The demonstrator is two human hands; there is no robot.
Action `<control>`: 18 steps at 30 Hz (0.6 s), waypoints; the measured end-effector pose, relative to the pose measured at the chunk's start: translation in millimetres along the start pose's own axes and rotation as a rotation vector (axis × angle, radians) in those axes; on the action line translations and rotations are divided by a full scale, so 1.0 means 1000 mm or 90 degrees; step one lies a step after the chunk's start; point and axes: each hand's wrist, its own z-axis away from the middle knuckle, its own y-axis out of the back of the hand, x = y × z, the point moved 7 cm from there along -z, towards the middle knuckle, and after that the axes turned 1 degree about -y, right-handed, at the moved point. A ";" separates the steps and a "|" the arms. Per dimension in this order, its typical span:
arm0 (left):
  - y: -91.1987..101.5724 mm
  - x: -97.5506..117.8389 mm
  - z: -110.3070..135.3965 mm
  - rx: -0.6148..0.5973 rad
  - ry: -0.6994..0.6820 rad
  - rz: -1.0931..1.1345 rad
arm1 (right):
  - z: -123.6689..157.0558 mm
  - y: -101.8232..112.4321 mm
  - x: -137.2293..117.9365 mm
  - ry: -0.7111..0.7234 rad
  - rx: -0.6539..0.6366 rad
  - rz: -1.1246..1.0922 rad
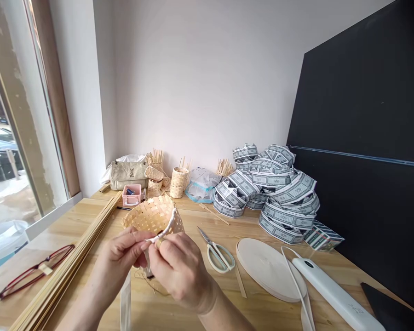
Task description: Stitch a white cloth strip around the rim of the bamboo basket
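A woven bamboo basket (148,214) is tilted toward me over the table, and white cloth tape (171,221) covers part of its rim. My left hand (124,253) is closed, pinching the taped rim between thumb and fingers. Against the same stretch of rim, my right hand (182,266) is closed too, with a gold-coloured band on one finger. Its fingertips hide whatever small thing may be between them. A loose tail of white tape (125,303) hangs below my left hand. Dark thread (155,287) shows beneath the basket.
Scissors (218,252) lie right of my hands, beside a flat tape roll (271,269) and a white corded device (334,294). Patterned ribbon rolls (269,193) are piled behind. Bamboo strips (72,262) and red glasses (37,271) lie left; a pink box (131,195) stands behind the basket.
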 end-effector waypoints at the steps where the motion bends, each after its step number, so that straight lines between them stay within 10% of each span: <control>1: -0.001 -0.001 0.000 0.001 0.005 -0.009 | 0.003 0.001 -0.006 -0.004 0.029 -0.010; 10: 0.004 -0.003 -0.001 0.054 -0.074 -0.076 | 0.048 -0.013 0.006 -0.446 -0.025 -0.359; 14: 0.021 0.004 0.000 0.130 -0.169 -0.208 | 0.107 0.015 0.055 -0.795 0.179 -0.647; 18: 0.043 0.001 0.000 0.200 -0.177 -0.281 | 0.188 0.070 0.100 -1.048 0.410 -0.575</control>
